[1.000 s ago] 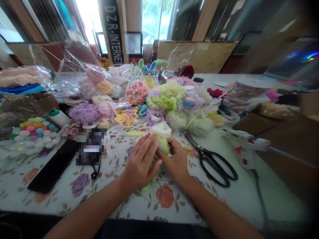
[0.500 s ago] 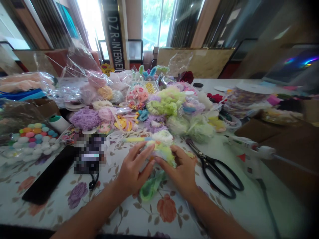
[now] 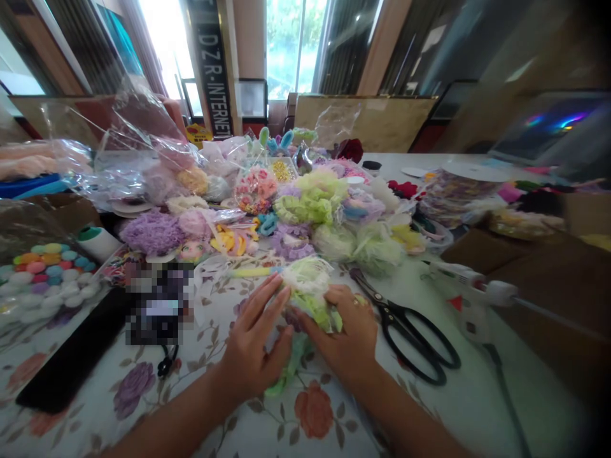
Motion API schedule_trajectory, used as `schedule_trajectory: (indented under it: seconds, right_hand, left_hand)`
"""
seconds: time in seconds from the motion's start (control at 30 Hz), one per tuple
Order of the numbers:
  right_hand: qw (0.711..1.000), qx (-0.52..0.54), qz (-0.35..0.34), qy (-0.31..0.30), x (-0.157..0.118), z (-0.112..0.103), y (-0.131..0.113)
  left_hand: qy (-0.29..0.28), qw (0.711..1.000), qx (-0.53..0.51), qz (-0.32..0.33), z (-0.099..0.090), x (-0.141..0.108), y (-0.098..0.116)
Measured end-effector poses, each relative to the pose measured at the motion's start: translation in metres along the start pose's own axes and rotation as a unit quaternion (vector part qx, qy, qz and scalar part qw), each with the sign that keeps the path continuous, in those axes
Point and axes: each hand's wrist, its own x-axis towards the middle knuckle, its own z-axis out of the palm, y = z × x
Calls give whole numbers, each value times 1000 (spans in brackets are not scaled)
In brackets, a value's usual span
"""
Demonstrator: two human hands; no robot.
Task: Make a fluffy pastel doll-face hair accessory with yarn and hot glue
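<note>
A ruffled bundle of yellow-green and white netting (image 3: 309, 286) lies between my hands at the middle of the table. My right hand (image 3: 347, 331) is closed on its right side, thumb and fingers pressed into the fabric. Against the left edge of the bundle, my left hand (image 3: 260, 334) has its fingers stretched out, thumb apart. A pale green ribbon (image 3: 292, 364) extends from under the bundle toward me, partly hidden by my hands. Just beyond my left fingertips is a yellow and blue stick (image 3: 252, 271).
Black scissors (image 3: 405, 324) lie to the right, near a white glue gun (image 3: 470, 286). On the left are a black case (image 3: 76, 350) and a bag of pompoms (image 3: 48, 273). A heap of yarn and trims (image 3: 310, 197) spans the back.
The bundle has turned, showing more white netting on top. My left fingers have straightened and drawn off it, while my right hand stays on its side. The view has shifted slightly.
</note>
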Motion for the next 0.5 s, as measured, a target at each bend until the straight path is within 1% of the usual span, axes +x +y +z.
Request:
schedule_trajectory:
  seconds: [0.1,0.17,0.2,0.27,0.3,0.33,0.37,0.43,0.5]
  right_hand:
    - [1000,2,-3,-2,2,0,0]
    - [1000,19,15,-8,4,0,0]
    - [998,37,41,-19,5,0,1]
    - [984,98,135,-61,8,0,2]
    - [966,139,196,-91,10,0,2]
    - [940,184,259,-123,12,0,3]
    - [908,233,315,-152,13,0,3]
    - [840,324,392,-189,17,0,3]
    - [787,387,436,-201,18,0,2]
  left_hand:
    - [-12,1000,9,23,3,0,3]
    - [-16,999,-1,36,3,1,4]
    - [-17,999,-13,50,2,1,4]
    - [-9,995,-44,87,0,2,3]
    - [-1,993,-57,104,-1,3,3]
    - [2,991,-64,114,-3,4,2]
    - [-3,991,-64,115,-4,4,1]
    - [-49,993,-50,98,-5,5,-2]
    - [-109,991,-35,66,-5,6,-7]
